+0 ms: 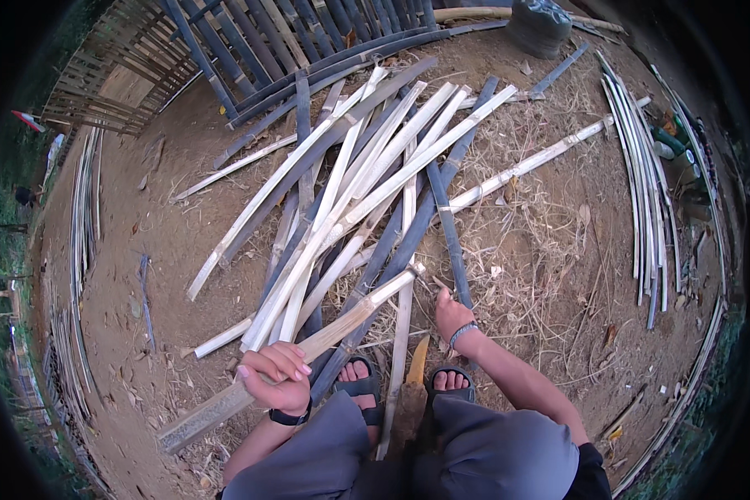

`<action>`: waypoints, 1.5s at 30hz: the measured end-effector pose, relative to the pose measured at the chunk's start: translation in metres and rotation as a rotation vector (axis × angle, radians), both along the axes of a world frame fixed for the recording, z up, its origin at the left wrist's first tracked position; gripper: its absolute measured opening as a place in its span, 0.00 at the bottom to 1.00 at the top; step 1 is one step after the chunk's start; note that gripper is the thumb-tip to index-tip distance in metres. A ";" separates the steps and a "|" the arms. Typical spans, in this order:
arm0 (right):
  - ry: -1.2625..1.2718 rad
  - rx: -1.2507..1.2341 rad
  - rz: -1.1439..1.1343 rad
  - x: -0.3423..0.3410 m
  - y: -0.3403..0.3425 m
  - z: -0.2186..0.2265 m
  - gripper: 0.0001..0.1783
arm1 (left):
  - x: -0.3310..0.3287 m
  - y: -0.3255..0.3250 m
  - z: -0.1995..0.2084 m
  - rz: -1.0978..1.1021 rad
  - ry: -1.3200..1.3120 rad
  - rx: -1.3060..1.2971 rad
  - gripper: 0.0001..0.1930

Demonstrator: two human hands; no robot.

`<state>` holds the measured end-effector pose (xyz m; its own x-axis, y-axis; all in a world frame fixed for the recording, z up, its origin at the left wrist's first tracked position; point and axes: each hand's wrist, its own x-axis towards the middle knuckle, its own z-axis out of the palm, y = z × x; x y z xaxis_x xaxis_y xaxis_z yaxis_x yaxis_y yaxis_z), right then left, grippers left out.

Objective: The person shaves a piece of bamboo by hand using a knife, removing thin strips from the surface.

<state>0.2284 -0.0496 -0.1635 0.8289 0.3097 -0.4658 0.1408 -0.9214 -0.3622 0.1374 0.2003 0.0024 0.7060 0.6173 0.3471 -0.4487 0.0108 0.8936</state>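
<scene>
A split bamboo strip (342,321) slants up from the lower left toward the middle, pale with a node at its far end. My left hand (277,375) is closed around its nearer part, a dark band on the wrist. Just right of the strip's far end, my right hand (453,317) is closed, with a braided bracelet on the wrist. A short thin brown tip (441,283) shows beside its fingers; what it holds is hidden. Between my sandalled feet a yellowish pointed piece (418,360) rises from a dark wooden block.
Ahead lies a crossed heap of pale and dark bamboo strips (367,183). A slatted bamboo panel (258,42) is behind it, with a dark plastic bag (539,29) to its right. More strips (637,183) lie at right, near green bottles (668,143). Dry shavings (550,242) cover the soil.
</scene>
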 end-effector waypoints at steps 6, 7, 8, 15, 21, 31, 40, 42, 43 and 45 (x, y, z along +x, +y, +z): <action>0.061 -0.027 0.075 -0.010 0.025 0.018 0.07 | -0.002 -0.003 0.001 0.019 0.028 0.011 0.23; 0.007 -0.058 0.027 -0.007 0.006 -0.009 0.08 | 0.000 -0.004 0.002 0.009 0.020 0.016 0.23; -0.044 -0.081 -0.009 -0.003 -0.006 -0.027 0.10 | 0.000 -0.004 0.001 0.010 0.016 0.027 0.23; 0.139 -0.092 0.025 -0.012 0.009 0.006 0.11 | -0.003 -0.001 0.000 -0.037 0.003 0.040 0.23; 0.108 0.113 0.122 -0.025 0.031 0.053 0.12 | -0.008 0.006 -0.004 -0.189 -0.070 0.107 0.22; 0.055 0.063 0.215 -0.026 0.018 0.091 0.11 | -0.003 -0.008 0.004 -0.391 -0.304 0.181 0.25; -0.027 0.059 0.318 -0.012 0.017 0.080 0.11 | -0.007 -0.010 0.004 -0.577 -0.362 0.260 0.24; -0.042 0.007 0.263 -0.010 0.014 0.078 0.09 | -0.002 -0.010 0.009 -0.590 -0.380 0.303 0.25; -0.010 0.001 0.257 -0.015 0.016 0.082 0.08 | -0.004 -0.003 0.012 -0.720 -0.348 0.381 0.24; 0.060 0.000 0.276 -0.019 0.028 0.106 0.06 | -0.004 -0.002 0.009 -0.779 -0.361 0.401 0.23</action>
